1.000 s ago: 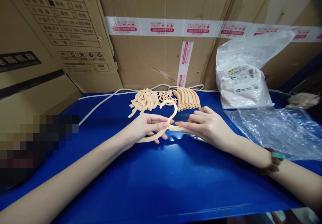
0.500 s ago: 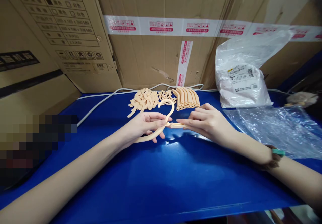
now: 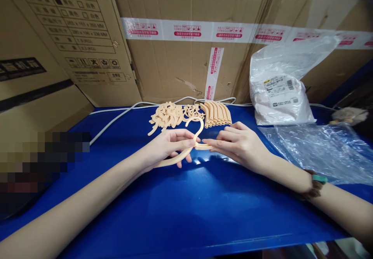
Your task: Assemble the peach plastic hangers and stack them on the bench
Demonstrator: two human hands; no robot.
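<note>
A cream plastic clothes hanger piece (image 3: 177, 158), made of a curved arm with a hook (image 3: 199, 126) standing up at its end, is pinched in my left hand (image 3: 171, 144). From the right, my right hand (image 3: 237, 144) grips a second curved hanger arm (image 3: 204, 147) between thumb and fingers. The end of that arm meets the base of the hook, and my left thumb and fingers close around the joint. Whether the two parts are locked together cannot be seen. Both pieces are held above the blue table (image 3: 186, 216).
Behind my hands lie a heap of loose curved arms (image 3: 166, 115), a small pile of hooks (image 3: 192, 111) and a neat row of stacked arms (image 3: 217, 113). A white plastic bag (image 3: 279, 92) and clear film (image 3: 317, 146) are at right. Cardboard boxes (image 3: 175, 65) and a white cable (image 3: 110, 125) border the table.
My right hand has moved slightly left, bringing its arm piece up against the hook's base. The hook has shifted a little to the right.
</note>
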